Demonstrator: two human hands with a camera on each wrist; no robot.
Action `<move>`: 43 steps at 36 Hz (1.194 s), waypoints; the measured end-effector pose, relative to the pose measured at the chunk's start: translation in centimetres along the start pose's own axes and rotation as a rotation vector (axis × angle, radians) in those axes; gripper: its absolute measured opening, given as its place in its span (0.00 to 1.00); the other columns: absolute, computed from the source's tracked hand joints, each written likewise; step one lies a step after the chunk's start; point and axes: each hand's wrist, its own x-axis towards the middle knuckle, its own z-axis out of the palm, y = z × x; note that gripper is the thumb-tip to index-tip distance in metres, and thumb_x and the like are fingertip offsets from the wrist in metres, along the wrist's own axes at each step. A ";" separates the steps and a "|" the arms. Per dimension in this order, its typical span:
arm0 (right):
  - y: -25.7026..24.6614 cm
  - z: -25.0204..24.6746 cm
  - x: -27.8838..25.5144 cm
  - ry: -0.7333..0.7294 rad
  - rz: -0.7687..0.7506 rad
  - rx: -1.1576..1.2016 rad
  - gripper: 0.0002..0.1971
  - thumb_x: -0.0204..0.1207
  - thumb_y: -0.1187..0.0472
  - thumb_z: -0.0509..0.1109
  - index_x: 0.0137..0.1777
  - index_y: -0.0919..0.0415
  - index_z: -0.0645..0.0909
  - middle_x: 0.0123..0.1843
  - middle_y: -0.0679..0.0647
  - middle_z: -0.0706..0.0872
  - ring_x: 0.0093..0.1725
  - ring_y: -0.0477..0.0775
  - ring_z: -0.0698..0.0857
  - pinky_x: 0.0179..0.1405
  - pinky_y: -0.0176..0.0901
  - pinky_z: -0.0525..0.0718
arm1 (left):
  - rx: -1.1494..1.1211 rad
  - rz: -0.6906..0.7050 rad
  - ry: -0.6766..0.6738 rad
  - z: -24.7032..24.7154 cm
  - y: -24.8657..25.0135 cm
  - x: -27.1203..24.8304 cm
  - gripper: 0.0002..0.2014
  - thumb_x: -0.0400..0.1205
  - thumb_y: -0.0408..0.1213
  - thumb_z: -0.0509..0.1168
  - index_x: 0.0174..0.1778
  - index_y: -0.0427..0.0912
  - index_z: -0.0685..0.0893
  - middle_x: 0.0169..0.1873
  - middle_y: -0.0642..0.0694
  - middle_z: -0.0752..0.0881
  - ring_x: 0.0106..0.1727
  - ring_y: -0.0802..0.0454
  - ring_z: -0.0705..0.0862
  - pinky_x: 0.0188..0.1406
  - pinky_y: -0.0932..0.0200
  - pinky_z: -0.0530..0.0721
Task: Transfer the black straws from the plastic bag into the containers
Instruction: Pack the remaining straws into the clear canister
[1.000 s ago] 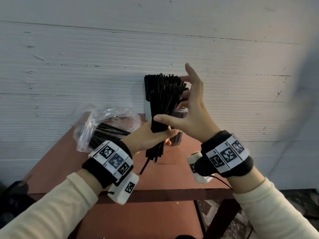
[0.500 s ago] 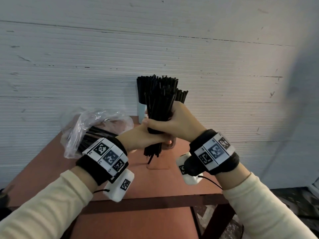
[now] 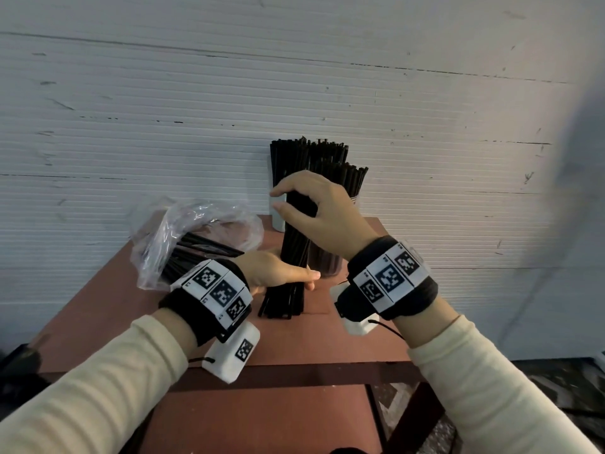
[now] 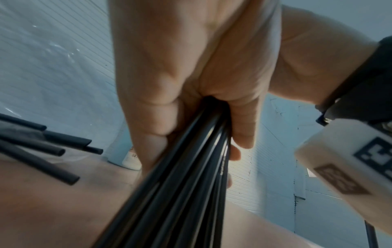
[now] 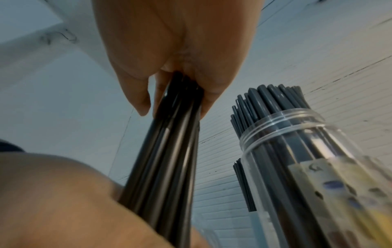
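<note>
A bundle of black straws (image 3: 294, 244) stands upright with its lower ends on the red-brown table (image 3: 98, 306). My left hand (image 3: 275, 273) grips the bundle low down, and my right hand (image 3: 314, 211) grips it higher up. In the wrist views, fingers of the left hand (image 4: 180, 83) and right hand (image 5: 169, 50) curl round the straws (image 4: 180, 184) (image 5: 169, 151). Just behind stands a clear jar (image 3: 327, 260) (image 5: 297, 151) packed with straws. A pale container (image 3: 277, 221) full of straws stands at the back. The plastic bag (image 3: 170, 237) with more straws (image 4: 42, 151) lies to the left.
A white ribbed wall (image 3: 425, 158) rises directly behind the table. The table's front edge (image 3: 294, 375) runs below my wrists, with a lower shelf and floor beneath. A dark object (image 3: 19, 365) sits at the far left edge.
My right hand, open beside the raised bundle a second ago, closed round it. Both hands then lowered the bundle until its ends met the table, the right hand ending higher up.
</note>
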 end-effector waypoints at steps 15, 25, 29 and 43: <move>-1.4 -3.7 -2.1 0.039 0.206 0.095 0.50 0.58 0.34 0.78 0.78 0.50 0.63 0.64 0.44 0.71 0.58 0.37 0.73 0.54 0.22 0.73 | 0.021 0.314 0.129 -0.7 1.8 -2.6 0.12 0.79 0.47 0.67 0.31 0.47 0.81 0.32 0.50 0.83 0.42 0.51 0.83 0.58 0.43 0.82; -2.1 -3.4 -2.5 -0.215 0.221 0.249 0.16 0.71 0.62 0.79 0.43 0.76 0.81 0.38 0.68 0.85 0.40 0.63 0.85 0.36 0.55 0.82 | 0.172 0.382 -0.023 0.8 4.7 -3.7 0.12 0.83 0.34 0.69 0.53 0.26 0.84 0.48 0.28 0.86 0.55 0.35 0.85 0.59 0.45 0.84; -1.5 -4.3 -1.3 -0.093 0.214 0.266 0.10 0.73 0.66 0.76 0.41 0.74 0.80 0.37 0.66 0.85 0.38 0.59 0.86 0.39 0.51 0.86 | 0.137 0.355 0.120 1.0 5.1 -2.4 0.14 0.79 0.44 0.73 0.56 0.42 0.85 0.48 0.42 0.89 0.54 0.49 0.87 0.58 0.54 0.86; 3.2 -9.8 4.5 0.321 0.431 0.461 0.04 0.71 0.61 0.74 0.36 0.60 0.85 0.36 0.54 0.89 0.38 0.56 0.85 0.38 0.52 0.76 | -0.130 0.360 0.470 -0.5 5.4 5.1 0.73 0.51 0.55 0.83 0.82 0.57 0.37 0.82 0.41 0.54 0.84 0.49 0.57 0.82 0.47 0.60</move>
